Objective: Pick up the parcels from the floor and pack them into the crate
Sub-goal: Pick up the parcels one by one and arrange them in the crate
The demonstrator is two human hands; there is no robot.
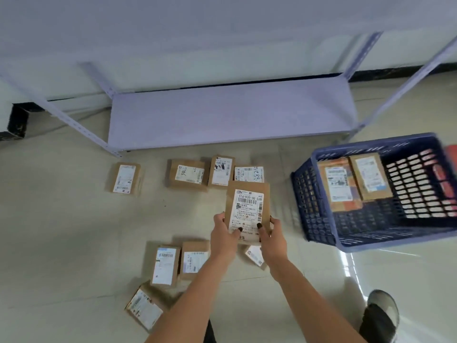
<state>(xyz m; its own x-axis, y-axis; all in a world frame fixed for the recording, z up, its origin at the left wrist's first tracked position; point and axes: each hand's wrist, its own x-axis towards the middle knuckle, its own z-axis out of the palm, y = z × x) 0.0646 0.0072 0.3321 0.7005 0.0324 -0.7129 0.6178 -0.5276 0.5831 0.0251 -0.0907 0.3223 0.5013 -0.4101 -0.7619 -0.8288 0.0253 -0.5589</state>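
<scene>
Two hands are closed on one kraft-paper parcel (247, 211), which is held flat and label-up above the floor: the left hand (226, 233) is curled round its near left corner with the thumb laid on the white shipping label, and the right hand (272, 237) is curled round the near right corner, thumb likewise on the label. Nothing else is held by either hand.

The parcel is judged to be light and fairly stiff, a thin cardboard mailer that keeps its shape while gripped at one end only. The paper surface looks dry and not slippery; the printed label is smoother, so the grip is better taken on the cardboard edges than on the label.

Just beneath the right wrist a small parcel (254, 254) is seen lying tilted on the tiled floor (61, 231). Beneath and to the left of the left forearm two more parcels (165, 266) (194, 259) lie side by side, with another (144, 309) nearer the body. Beyond the fingertips a row of three parcels (189, 175) (221, 170) (248, 174) lies close together, and a lone one (125, 179) lies well to the left of it.

To the right of the right hand, well apart, the blue plastic crate (311, 209) is seen with two parcels (337, 183) (371, 175) already inside. Farther beyond, a pale metal shelf (232, 115) stands against the wall.
</scene>
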